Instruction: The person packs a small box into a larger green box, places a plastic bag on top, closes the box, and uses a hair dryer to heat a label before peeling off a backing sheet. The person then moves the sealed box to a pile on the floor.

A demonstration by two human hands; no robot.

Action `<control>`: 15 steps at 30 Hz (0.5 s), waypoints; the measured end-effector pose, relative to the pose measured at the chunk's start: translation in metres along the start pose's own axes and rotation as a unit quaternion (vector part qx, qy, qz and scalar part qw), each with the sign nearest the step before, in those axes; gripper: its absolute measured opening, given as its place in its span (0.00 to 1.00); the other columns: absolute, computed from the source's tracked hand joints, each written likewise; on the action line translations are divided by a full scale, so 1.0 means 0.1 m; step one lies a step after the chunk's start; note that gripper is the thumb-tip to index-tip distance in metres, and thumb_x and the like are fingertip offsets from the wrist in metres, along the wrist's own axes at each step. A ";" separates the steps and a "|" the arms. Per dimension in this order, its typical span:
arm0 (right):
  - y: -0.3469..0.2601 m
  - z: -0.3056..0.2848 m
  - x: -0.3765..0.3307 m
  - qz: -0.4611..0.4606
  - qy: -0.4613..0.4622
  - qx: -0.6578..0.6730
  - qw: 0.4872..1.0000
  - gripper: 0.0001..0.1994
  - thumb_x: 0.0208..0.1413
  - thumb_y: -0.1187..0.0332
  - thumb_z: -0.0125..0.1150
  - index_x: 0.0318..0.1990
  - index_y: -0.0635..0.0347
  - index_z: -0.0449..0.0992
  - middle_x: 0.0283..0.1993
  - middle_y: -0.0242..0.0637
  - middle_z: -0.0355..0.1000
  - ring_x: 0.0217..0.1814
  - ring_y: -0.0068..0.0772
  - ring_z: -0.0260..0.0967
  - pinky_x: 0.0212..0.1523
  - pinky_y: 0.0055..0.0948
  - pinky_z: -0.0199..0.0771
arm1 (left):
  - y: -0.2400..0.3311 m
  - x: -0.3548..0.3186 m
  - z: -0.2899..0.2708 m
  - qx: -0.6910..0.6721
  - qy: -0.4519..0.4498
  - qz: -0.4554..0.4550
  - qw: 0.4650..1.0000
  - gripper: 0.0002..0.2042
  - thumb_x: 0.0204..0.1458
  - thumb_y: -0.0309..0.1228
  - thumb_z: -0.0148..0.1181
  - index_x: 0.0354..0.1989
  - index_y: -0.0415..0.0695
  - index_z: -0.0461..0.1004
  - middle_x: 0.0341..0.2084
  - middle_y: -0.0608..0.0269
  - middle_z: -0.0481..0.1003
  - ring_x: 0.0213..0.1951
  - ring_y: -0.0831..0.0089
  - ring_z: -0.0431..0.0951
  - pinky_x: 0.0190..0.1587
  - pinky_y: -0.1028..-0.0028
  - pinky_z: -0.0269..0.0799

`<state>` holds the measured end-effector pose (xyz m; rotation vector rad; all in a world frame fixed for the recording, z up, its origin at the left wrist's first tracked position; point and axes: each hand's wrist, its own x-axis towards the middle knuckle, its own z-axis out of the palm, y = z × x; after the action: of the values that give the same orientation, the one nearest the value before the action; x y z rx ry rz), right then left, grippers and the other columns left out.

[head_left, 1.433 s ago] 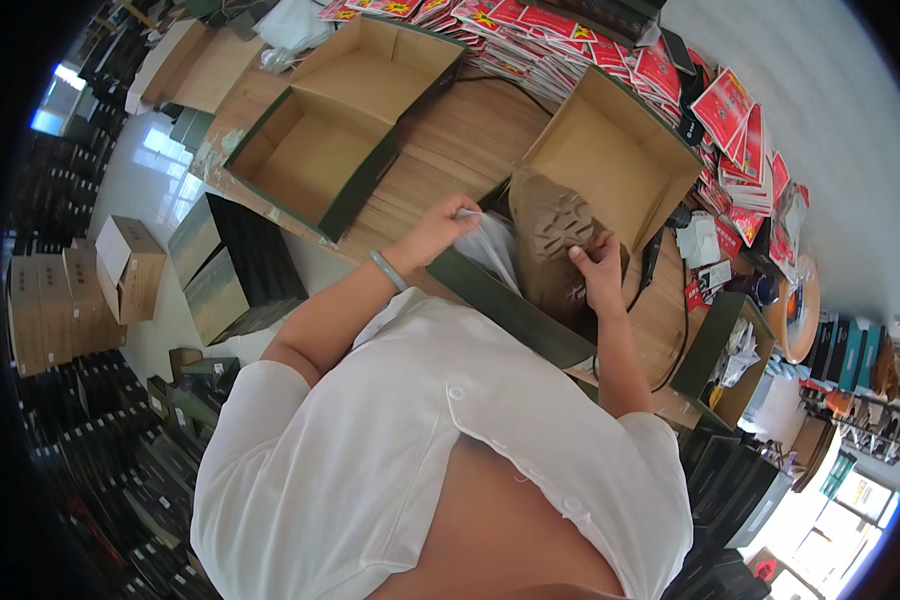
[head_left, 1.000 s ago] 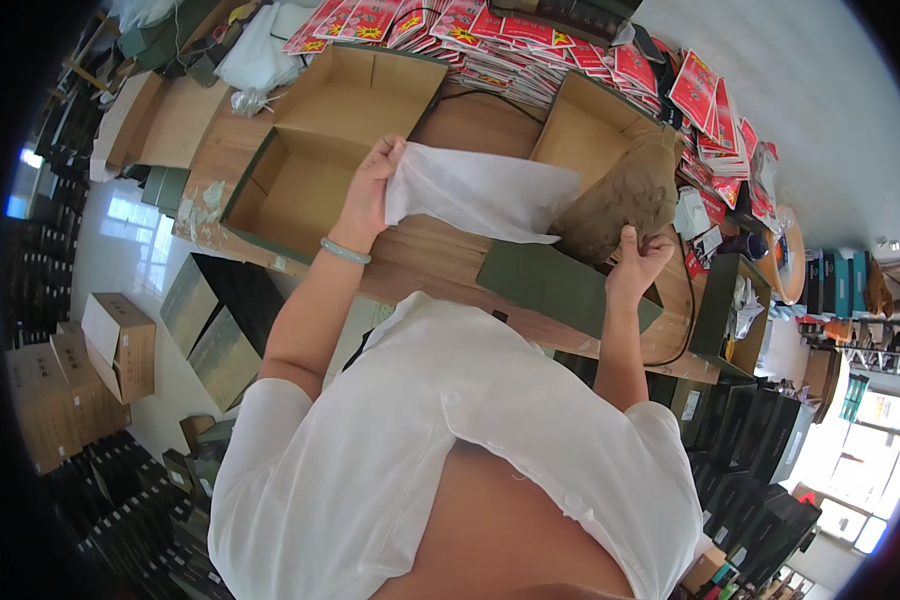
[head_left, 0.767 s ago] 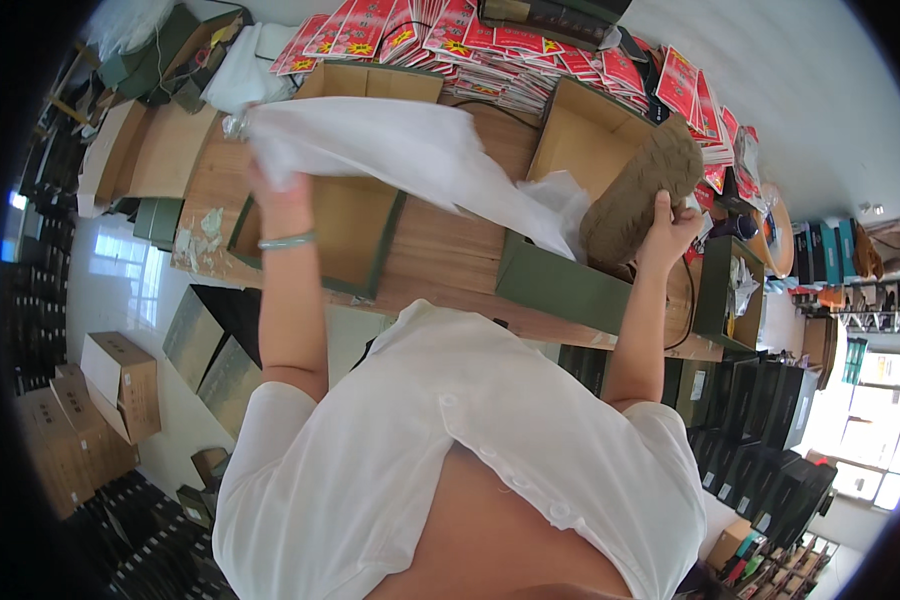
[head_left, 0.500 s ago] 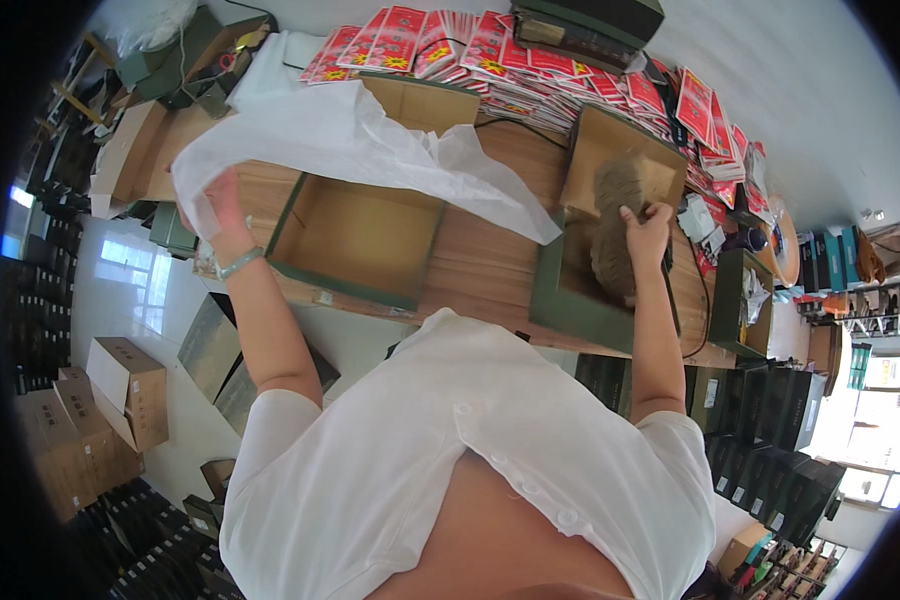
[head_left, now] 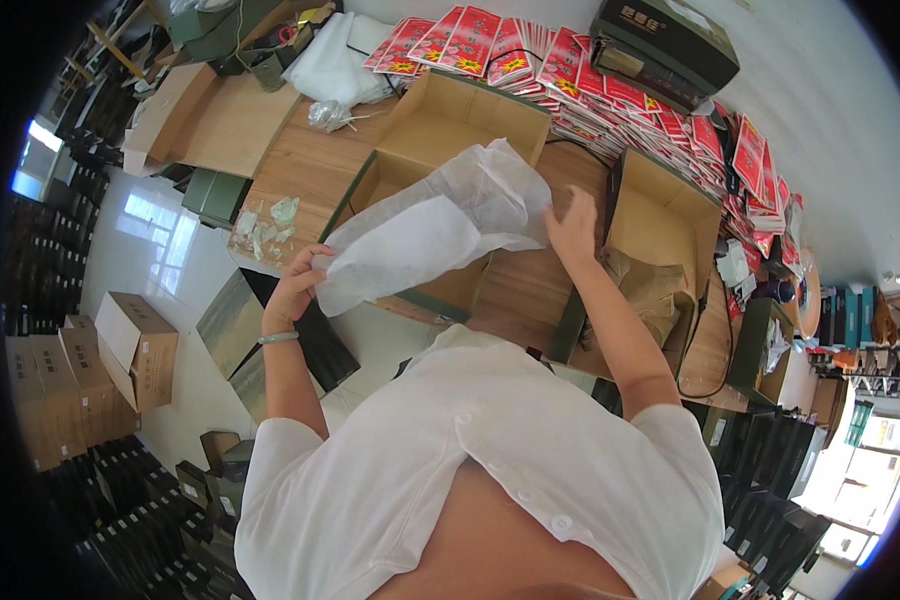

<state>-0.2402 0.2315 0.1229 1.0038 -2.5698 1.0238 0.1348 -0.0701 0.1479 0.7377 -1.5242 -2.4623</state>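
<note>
- Head view: the left hand (head_left: 292, 285), with a pale green bracelet (head_left: 278, 338) at its wrist, pinches the near left corner of a white sheet (head_left: 420, 235).
- Right hand (head_left: 573, 225): at the sheet's right end, fingers extended, thumb side just beside or against the edge (whether it grips there, I cannot tell).
- White sheet: thin, creased and partly see-through, spread between the two hands above the left box (head_left: 382, 180) and hiding much of its inside.
- Left box: open, dark green outside and tan within, its lid raised on the far side.
- Right box (head_left: 662, 205): open, in the same colours, its raised lid beyond the right forearm; a crumpled brown bundle (head_left: 660, 290) lies in it, partly behind that arm.
- Wooden table (head_left: 526, 290): bears both boxes.
- Far edge: overlapping red packets (head_left: 570, 70), with a dark box (head_left: 665, 50) on top and white plastic wrapping (head_left: 335, 65) to their left.
- Floor, left: an open cardboard carton (head_left: 135, 345) near dark stacked boxes (head_left: 140, 500).
</note>
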 end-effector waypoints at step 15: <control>0.47 1.44 1.71 0.032 -0.482 -0.198 0.853 0.25 0.42 0.53 0.69 0.43 0.64 0.76 0.44 0.52 0.74 0.48 0.48 0.73 0.49 0.41 0.72 | -0.01 -0.09 0.13 0.269 0.197 -0.005 0.943 0.15 0.49 0.22 0.51 0.46 0.40 0.75 0.40 0.70 0.74 0.43 0.79 0.69 0.49 0.79 0.62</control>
<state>-0.3902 0.0714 0.0609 1.5757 -3.3494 -0.1435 0.1366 -0.0555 0.1551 1.2309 -2.0201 -1.7424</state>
